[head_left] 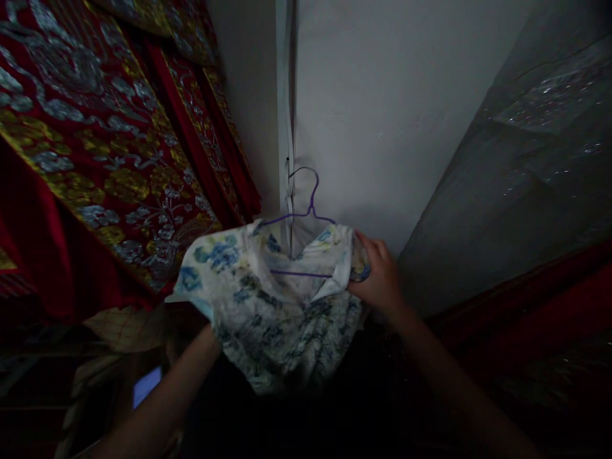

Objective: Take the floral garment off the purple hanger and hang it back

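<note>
A white garment (268,306) with blue and green flower print hangs on a purple wire hanger (306,210) in front of a pale wall. My right hand (377,277) is closed on the garment's right shoulder, pinching the cloth by the hanger's end. My left forearm reaches up under the garment's left side. The left hand itself is hidden behind the cloth. The hanger's hook sits close to a white vertical pipe or conduit (285,127) in the wall corner.
Red cloth with gold and silver embroidery (105,146) hangs at the left. A grey shiny covered surface (516,178) slopes at the right above a dark red edge. A small lit bluish screen (146,386) glows at lower left. The bottom is very dark.
</note>
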### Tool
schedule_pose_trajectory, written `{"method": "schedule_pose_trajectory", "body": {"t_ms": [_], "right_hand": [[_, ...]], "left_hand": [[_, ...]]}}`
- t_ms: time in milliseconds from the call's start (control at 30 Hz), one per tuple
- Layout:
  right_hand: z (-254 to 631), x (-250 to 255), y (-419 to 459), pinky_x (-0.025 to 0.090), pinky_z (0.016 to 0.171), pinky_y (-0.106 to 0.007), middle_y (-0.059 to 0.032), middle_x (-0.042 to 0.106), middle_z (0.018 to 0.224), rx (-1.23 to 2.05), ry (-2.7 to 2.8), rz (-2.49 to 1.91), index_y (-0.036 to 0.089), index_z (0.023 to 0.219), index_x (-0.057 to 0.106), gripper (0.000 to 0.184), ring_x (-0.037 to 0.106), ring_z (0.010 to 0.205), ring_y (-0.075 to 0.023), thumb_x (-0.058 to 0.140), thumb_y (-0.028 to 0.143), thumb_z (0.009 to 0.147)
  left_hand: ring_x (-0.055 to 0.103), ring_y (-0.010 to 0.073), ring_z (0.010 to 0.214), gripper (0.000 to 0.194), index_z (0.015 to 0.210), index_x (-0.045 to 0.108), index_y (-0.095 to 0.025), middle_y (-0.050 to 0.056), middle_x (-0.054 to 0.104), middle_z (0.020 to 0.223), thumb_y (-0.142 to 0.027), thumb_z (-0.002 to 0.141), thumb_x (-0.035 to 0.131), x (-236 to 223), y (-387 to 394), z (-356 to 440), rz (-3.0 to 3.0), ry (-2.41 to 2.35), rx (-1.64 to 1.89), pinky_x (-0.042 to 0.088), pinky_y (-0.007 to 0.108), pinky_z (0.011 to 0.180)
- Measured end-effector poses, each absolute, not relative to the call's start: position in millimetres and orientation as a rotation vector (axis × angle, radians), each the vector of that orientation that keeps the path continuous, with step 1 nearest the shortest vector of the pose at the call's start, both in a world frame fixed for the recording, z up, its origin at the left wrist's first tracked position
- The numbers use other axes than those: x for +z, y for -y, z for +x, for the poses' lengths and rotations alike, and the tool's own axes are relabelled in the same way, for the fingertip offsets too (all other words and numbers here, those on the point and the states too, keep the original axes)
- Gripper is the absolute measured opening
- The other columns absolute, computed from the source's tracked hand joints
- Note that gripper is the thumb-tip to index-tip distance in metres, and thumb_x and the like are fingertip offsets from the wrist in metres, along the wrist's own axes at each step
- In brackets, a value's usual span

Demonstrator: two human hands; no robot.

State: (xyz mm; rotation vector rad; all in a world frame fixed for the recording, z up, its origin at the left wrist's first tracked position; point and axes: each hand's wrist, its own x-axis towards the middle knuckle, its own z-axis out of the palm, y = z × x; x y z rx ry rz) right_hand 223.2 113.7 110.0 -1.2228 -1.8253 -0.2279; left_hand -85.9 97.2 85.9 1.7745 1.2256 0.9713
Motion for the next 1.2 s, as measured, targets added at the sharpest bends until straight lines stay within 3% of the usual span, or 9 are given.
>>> {"method": "schedule_pose_trajectory", "body": {"t_ms": [100, 200, 333, 533, 633, 700, 767, 967, 1200], "right_hand": [[232, 143, -130, 0.05, 0.097, -0.054, -0.0175, 0.057, 0.127, -0.298, 1.737, -1.286, 0.019, 0.149, 0.045, 0.095, 0.059, 0.116, -0.0405, 0.08, 0.046, 0.065], [223, 174, -141, 0.049, 0.1, -0.053, -0.0157, 0.058, 0.125, -0.306, 1.79, -1.22, 0.02, 0.147, 0.049, 0.09, 0.058, 0.117, -0.0392, 0.079, 0.047, 0.067], [204, 185, -133, 0.043, 0.106, -0.056, -0.0148, 0.057, 0.132, -0.297, 1.935, -1.124, 0.023, 0.152, 0.045, 0.093, 0.053, 0.124, -0.0402, 0.08, 0.043, 0.068], [180, 129, -72, 0.034, 0.115, -0.057, -0.0123, 0.052, 0.147, -0.052, 1.777, -1.052, 0.025, 0.142, 0.053, 0.071, 0.043, 0.139, -0.0377, 0.074, 0.044, 0.077], [144, 77, -43, 0.053, 0.092, -0.043, -0.0088, 0.072, 0.105, 0.555, 1.457, -1.009, 0.023, 0.113, 0.064, 0.035, 0.067, 0.101, -0.0263, 0.062, 0.048, 0.09], [115, 44, -31, 0.053, 0.067, -0.034, -0.0035, 0.066, 0.072, 0.974, 1.303, -1.067, 0.022, 0.088, 0.062, 0.039, 0.065, 0.069, -0.0211, 0.052, 0.059, 0.093], [93, 21, -25, 0.046, 0.055, -0.03, 0.0003, 0.058, 0.061, 1.139, 1.209, -1.099, 0.023, 0.077, 0.057, 0.047, 0.056, 0.056, -0.0171, 0.053, 0.067, 0.09], [89, 24, -19, 0.035, 0.053, -0.026, 0.0034, 0.049, 0.054, 1.179, 1.251, -1.045, 0.02, 0.068, 0.058, 0.046, 0.045, 0.052, -0.0119, 0.058, 0.061, 0.089], [100, 21, -16, 0.035, 0.049, -0.024, 0.0037, 0.054, 0.062, 1.181, 0.977, -1.13, 0.021, 0.085, 0.057, 0.04, 0.047, 0.053, -0.0124, 0.068, 0.059, 0.079]], "left_hand": [[0.075, 0.0267, 0.099, 0.094, 0.106, 0.076, -0.015, 0.014, 0.078, 0.089, -0.077, 0.093, 0.006, 57, -80, -105, 1.455, -1.111, 1.081, 0.059, 0.041, 0.092], [0.064, 0.0313, 0.126, 0.088, 0.125, 0.068, -0.021, 0.014, 0.075, 0.117, -0.089, 0.084, 0.03, 33, -65, -108, 1.155, -0.983, 1.17, 0.051, 0.047, 0.107], [0.044, 0.0317, 0.146, 0.075, 0.14, 0.056, -0.024, 0.01, 0.06, 0.146, -0.065, 0.079, 0.071, 10, -50, -92, 1.048, -1.115, 1.31, 0.034, 0.046, 0.123], [0.051, 0.028, 0.141, 0.055, 0.139, 0.056, -0.024, 0.008, 0.065, 0.14, -0.044, 0.089, 0.067, -7, -16, -59, 0.613, -1.108, 1.482, 0.038, 0.045, 0.12], [0.057, 0.0278, 0.135, 0.054, 0.141, 0.053, -0.021, 0.012, 0.065, 0.139, -0.038, 0.092, 0.066, -8, 1, -44, 0.338, -1.073, 1.539, 0.042, 0.045, 0.118], [0.059, 0.0271, 0.133, 0.051, 0.14, 0.054, -0.02, 0.012, 0.066, 0.138, -0.033, 0.092, 0.066, -7, 8, -39, 0.273, -1.062, 1.528, 0.042, 0.045, 0.117], [0.062, 0.0267, 0.129, 0.047, 0.139, 0.056, -0.018, 0.013, 0.068, 0.135, -0.032, 0.094, 0.063, -6, 11, -37, 0.252, -1.06, 1.498, 0.043, 0.045, 0.116], [0.065, 0.0282, 0.125, 0.047, 0.131, 0.064, -0.018, 0.012, 0.07, 0.131, -0.036, 0.088, 0.071, -11, 13, -35, 0.318, -1.034, 1.523, 0.046, 0.045, 0.113], [0.062, 0.0303, 0.129, 0.056, 0.122, 0.068, -0.021, 0.009, 0.073, 0.126, -0.043, 0.073, 0.084, -25, 17, -19, 0.287, -1.052, 1.522, 0.045, 0.047, 0.114]]}}
